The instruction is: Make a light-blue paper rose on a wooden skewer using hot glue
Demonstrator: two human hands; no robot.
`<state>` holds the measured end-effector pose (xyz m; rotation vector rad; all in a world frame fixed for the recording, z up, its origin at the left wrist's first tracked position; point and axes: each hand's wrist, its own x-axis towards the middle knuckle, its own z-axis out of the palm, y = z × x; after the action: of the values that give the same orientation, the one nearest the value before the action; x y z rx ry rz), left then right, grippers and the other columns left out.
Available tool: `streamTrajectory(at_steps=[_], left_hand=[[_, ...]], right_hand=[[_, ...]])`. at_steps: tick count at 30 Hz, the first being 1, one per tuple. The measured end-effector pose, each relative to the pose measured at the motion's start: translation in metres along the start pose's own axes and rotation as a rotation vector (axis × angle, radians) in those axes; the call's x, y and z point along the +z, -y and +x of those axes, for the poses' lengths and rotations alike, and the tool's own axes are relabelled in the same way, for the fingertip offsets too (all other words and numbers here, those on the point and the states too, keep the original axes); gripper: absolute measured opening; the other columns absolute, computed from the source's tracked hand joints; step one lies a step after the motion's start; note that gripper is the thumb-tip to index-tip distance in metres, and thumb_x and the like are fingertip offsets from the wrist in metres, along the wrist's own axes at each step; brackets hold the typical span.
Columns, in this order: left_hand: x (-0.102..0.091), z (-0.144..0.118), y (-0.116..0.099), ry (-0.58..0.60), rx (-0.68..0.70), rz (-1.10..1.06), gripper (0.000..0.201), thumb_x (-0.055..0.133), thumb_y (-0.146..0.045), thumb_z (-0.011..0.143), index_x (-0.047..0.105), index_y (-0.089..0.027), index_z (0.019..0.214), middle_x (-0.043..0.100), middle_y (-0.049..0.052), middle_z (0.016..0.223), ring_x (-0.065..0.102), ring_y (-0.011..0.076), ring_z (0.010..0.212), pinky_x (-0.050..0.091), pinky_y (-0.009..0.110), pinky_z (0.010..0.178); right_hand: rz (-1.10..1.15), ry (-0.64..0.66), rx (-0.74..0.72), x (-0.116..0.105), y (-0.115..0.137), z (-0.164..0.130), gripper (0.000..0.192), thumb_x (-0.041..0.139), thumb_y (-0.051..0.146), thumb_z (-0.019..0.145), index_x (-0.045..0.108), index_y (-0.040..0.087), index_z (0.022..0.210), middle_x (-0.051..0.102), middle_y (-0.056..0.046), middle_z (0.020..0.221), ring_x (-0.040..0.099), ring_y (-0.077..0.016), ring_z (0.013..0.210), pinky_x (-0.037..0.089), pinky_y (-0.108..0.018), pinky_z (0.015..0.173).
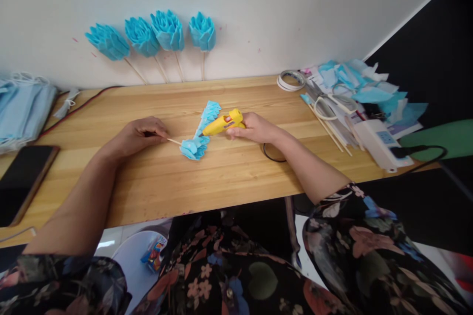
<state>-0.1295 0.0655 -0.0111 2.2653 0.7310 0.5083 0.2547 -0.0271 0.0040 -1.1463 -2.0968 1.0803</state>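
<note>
Flower [193, 149] looks light, crushable; hold stick [174, 141]. Left hand [142, 135] pinches it, right hand [254, 128] grips glue gun [219, 125]; nozzle [201, 134] contact unclear, tbh.

Pretty much a craft corner, can't tell if home or shop: wooden worktop [236, 174] with scissors [326, 97], tape [290, 87] and power strip [374, 143], a glue gun [221, 123], blue flowers [168, 33] propped against the wall [266, 5].

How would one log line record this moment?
left hand: holds stick | right hand: holds yellow glue gun | blue flower: on stick's end
</note>
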Motion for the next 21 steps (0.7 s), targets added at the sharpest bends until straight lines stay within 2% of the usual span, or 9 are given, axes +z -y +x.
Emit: streamTrajectory(at_steps=[3, 9, 15, 21], left_hand=[[0.0000, -0.0005, 0.0006, -0.003, -0.006, -0.010, 0.023, 0.077, -0.046, 0.092, 0.081, -0.025, 0.083, 0.078, 0.007, 0.091, 0.072, 0.0206, 0.085, 0.057, 0.030, 0.080], [0.0012, -0.0018, 0.0025, -0.022, 0.011, -0.010, 0.024, 0.076, -0.046, 0.094, 0.081, -0.025, 0.083, 0.078, 0.007, 0.091, 0.072, 0.0209, 0.086, 0.057, 0.031, 0.082], [0.0005, -0.0016, 0.0032, -0.006, 0.030, 0.038, 0.032, 0.072, -0.051, 0.097, 0.081, -0.023, 0.085, 0.078, 0.008, 0.092, 0.073, 0.0208, 0.087, 0.057, 0.030, 0.081], [0.0010, -0.0014, 0.0018, -0.019, 0.051, 0.022, 0.031, 0.073, -0.050, 0.097, 0.081, -0.023, 0.085, 0.078, 0.008, 0.092, 0.072, 0.0207, 0.086, 0.058, 0.030, 0.081]], right_hand=[[0.040, 0.018, -0.018, 0.0014, -0.0004, 0.0004, 0.049, 0.062, 0.066, 0.093, 0.068, 0.019, 0.080, 0.073, -0.004, 0.083, 0.059, -0.0147, 0.074, 0.042, -0.030, 0.074], [-0.019, 0.008, 0.047, 0.0052, -0.0003, 0.0020, 0.050, 0.064, 0.067, 0.091, 0.067, 0.019, 0.081, 0.072, -0.003, 0.080, 0.056, -0.0145, 0.071, 0.040, -0.030, 0.072], [0.024, 0.020, -0.012, -0.0010, -0.0005, -0.0002, 0.050, 0.062, 0.066, 0.093, 0.068, 0.019, 0.081, 0.071, -0.003, 0.081, 0.057, -0.0142, 0.072, 0.041, -0.029, 0.072], [-0.030, 0.033, 0.066, -0.0031, -0.0022, -0.0019, 0.053, 0.065, 0.071, 0.090, 0.070, 0.018, 0.080, 0.071, -0.002, 0.077, 0.058, -0.0143, 0.069, 0.040, -0.029, 0.069]])
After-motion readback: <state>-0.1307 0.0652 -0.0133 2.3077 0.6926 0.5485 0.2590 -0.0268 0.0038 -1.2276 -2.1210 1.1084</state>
